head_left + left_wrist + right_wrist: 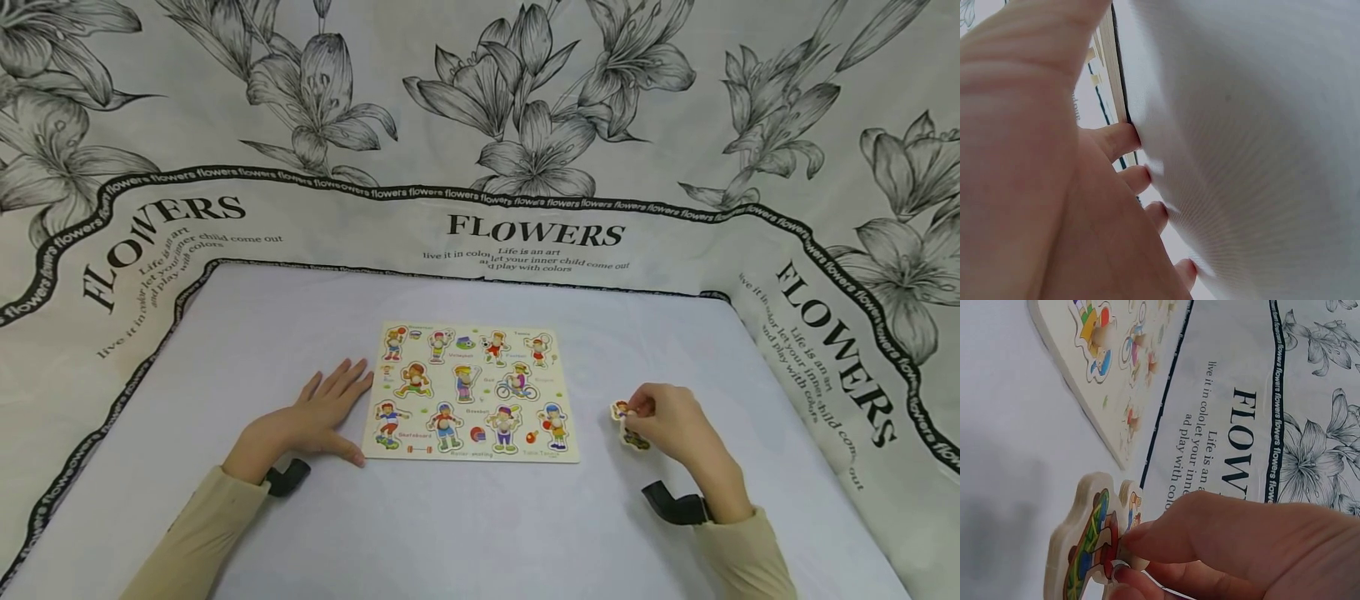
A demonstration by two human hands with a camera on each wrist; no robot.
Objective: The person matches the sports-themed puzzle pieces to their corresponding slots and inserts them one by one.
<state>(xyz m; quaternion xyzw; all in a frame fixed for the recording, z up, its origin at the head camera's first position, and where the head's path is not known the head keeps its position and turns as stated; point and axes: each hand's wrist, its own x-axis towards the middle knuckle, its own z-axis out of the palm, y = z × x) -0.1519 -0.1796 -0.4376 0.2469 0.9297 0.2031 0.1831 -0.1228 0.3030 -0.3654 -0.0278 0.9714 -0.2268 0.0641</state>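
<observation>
Thumb and fingers of my right hand (667, 421) pinch a wooden puzzle piece (636, 442) to the right of the puzzle board (558, 392). In the right wrist view, the piece (1063, 562) shows a figure on a green skateboard and is tilted up on edge; my fingers hide part of it. The cream board carries several sports figures with knobs and printed English words. My left hand (318, 417) lies with spread fingers against the board's left edge. The left wrist view shows its fingertips (1157, 215) touching the white cloth beside the board's edge.
White cloth (480, 533) covers the tabletop. Behind and at both sides rises a curtain (375, 225) with black flower drawings and "FLOWERS" lettering. A black strap piece (675, 504) sticks out by the right wrist, another (288, 477) by the left.
</observation>
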